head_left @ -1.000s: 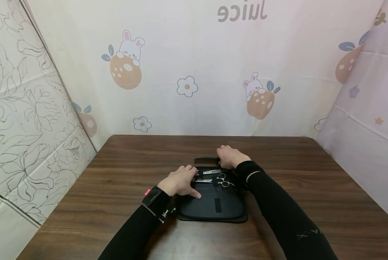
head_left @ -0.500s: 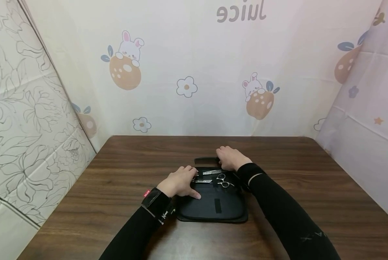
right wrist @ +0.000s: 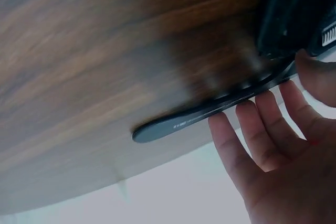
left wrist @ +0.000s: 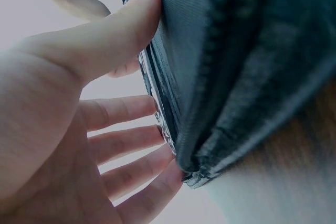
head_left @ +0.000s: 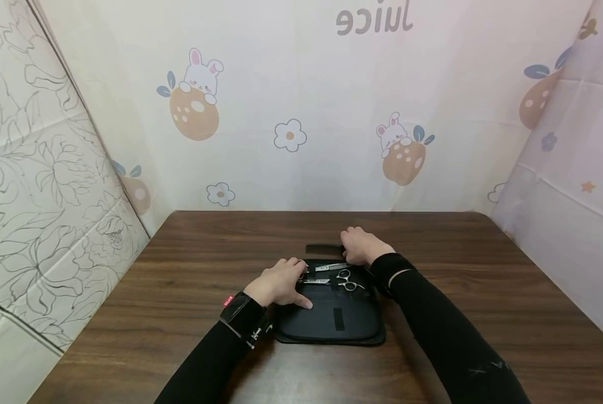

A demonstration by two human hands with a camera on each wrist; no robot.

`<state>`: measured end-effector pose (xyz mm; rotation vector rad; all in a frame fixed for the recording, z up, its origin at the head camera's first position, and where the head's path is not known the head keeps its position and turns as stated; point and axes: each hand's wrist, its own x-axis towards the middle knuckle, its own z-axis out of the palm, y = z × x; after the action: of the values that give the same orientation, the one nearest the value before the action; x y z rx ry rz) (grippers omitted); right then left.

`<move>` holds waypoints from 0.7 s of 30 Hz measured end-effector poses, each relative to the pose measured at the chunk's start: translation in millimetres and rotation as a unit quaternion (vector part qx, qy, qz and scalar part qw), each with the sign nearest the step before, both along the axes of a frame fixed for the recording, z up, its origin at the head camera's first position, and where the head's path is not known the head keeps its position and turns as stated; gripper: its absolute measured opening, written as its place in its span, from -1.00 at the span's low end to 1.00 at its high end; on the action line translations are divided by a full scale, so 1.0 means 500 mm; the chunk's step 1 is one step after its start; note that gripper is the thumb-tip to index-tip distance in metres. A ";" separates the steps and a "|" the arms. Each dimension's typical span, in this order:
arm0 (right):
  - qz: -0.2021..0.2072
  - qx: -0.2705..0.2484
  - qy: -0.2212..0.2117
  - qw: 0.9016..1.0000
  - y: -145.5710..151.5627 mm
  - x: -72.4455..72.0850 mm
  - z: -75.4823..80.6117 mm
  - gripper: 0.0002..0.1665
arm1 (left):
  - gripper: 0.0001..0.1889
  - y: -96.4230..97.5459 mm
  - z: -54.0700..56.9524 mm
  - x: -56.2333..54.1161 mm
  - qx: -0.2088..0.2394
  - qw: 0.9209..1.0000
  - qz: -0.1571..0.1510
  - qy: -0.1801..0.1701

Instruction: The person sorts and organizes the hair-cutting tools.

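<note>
A black zip case (head_left: 331,320) lies unfolded on the table, with two pairs of silver scissors (head_left: 350,286) in its upper part. My left hand (head_left: 278,283) rests over its left side, fingers spread. In the left wrist view, the thumb (left wrist: 134,19) lies on the smooth black panel (left wrist: 184,30) and the fingertips touch the case along the scissors' side. Just past the far edge, my right hand (head_left: 363,247) holds a black comb (head_left: 323,248). In the right wrist view, several fingertips line one side of the comb (right wrist: 178,123), the thumb near the case.
The brown wooden table (head_left: 205,252) extends around the case on all sides. Printed curtains (head_left: 291,168) hang behind its far edge and along both sides. Black sleeves and wrist straps (head_left: 245,314) cover the forearms.
In the last half second, my right hand and the comb have shifted slightly to the right. My left hand and the case have stayed in place.
</note>
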<state>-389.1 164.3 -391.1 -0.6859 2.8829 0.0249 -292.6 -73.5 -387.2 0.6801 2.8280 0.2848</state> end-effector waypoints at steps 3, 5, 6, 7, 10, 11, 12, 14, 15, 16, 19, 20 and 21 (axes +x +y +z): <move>0.016 0.004 0.022 1.000 0.002 0.003 -0.003 -0.65 | -0.13 0.001 0.000 0.001 -0.003 1.000 0.000 0.003; 0.026 0.001 0.036 0.999 0.004 0.004 -0.005 -0.67 | -0.13 0.001 0.000 0.001 -0.004 1.000 0.000 0.003; 0.030 0.001 0.044 0.999 0.006 0.004 -0.005 -0.69 | -0.13 0.002 0.000 0.001 -0.004 1.000 -0.001 0.004; 0.035 0.000 0.050 0.998 0.006 0.005 -0.006 -0.71 | -0.13 0.001 -0.001 0.001 -0.004 1.000 -0.002 0.004; 0.044 -0.001 0.061 0.997 0.006 0.007 -0.007 -0.81 | -0.14 0.000 -0.002 0.001 -0.002 1.000 -0.004 0.006; 0.047 -0.002 0.064 0.997 0.005 0.008 -0.006 -0.85 | -0.14 0.000 -0.002 0.001 -0.001 1.000 -0.005 0.007; 0.050 -0.002 0.065 0.997 0.004 0.008 -0.005 -0.89 | -0.14 0.000 -0.003 0.001 0.000 1.000 -0.005 0.008; 0.056 0.000 0.067 0.996 0.001 0.010 -0.002 -0.92 | -0.14 0.000 -0.002 0.002 0.001 1.000 -0.004 0.008; 0.060 0.002 0.070 0.996 -0.001 0.010 -0.001 -0.90 | -0.14 0.000 -0.002 0.003 0.001 1.000 -0.004 0.009; 0.064 0.005 0.072 0.995 -0.002 0.011 0.000 -0.87 | -0.14 0.000 -0.002 0.003 0.002 1.000 -0.003 0.008; 0.072 0.014 0.079 0.994 -0.004 0.013 0.001 -0.84 | -0.14 0.001 -0.002 0.004 0.000 1.000 -0.002 0.007; 0.072 0.015 0.081 0.994 -0.004 0.013 0.001 -0.83 | -0.14 0.001 -0.002 0.004 -0.001 1.000 -0.002 0.006; 0.071 0.015 0.082 0.994 -0.003 0.013 0.001 -0.83 | -0.14 0.001 -0.002 0.004 -0.001 1.000 -0.002 0.005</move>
<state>-382.6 162.7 -390.4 -0.9223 2.9741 0.1486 -290.6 -73.0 -388.5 0.6882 2.8368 0.2785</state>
